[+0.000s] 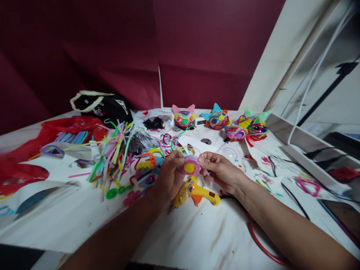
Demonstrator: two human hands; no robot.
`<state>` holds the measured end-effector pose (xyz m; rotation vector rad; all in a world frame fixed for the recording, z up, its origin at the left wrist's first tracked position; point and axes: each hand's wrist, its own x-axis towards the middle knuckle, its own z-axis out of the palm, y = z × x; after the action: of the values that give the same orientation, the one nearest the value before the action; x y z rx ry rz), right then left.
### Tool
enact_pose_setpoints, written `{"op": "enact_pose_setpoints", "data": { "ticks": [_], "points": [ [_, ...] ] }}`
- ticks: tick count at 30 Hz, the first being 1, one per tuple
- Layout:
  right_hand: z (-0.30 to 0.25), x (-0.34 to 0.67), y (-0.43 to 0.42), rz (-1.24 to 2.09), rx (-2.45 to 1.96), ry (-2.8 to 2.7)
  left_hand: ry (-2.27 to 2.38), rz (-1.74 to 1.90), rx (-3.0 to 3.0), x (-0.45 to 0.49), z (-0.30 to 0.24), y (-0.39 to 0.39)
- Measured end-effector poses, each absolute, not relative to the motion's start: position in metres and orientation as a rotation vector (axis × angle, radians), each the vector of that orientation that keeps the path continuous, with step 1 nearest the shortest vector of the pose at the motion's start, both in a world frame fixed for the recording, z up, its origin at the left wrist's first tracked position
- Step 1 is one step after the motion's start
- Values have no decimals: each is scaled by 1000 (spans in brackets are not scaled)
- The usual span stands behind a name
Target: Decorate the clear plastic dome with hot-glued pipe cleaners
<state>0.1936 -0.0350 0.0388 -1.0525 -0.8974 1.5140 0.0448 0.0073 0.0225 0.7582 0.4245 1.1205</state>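
Observation:
Both hands meet over the middle of the white table. Between them is a small coiled pipe-cleaner disc, pink and purple round a yellow centre. My left hand pinches its left edge with closed fingers. My right hand pinches its right edge, fingers curled, with a purple strand trailing below. A yellow glue gun lies on the table just under the hands, its orange light on.
A heap of loose coloured pipe cleaners spreads at the left. Several finished pipe-cleaner heads stand along the back, with a clear plastic dome, a black bag, red plastic and a white power strip.

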Motion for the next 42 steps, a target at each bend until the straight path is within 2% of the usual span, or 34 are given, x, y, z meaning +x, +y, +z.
{"op": "enact_pose_setpoints", "data": {
  "ticks": [21, 42],
  "points": [
    [49, 217, -30, 1544, -1144, -1086, 458, 857, 760, 37, 24, 9],
    [48, 210, -35, 1427, -1283, -1365, 670, 650, 1312, 28, 26, 13]
  ]
}}
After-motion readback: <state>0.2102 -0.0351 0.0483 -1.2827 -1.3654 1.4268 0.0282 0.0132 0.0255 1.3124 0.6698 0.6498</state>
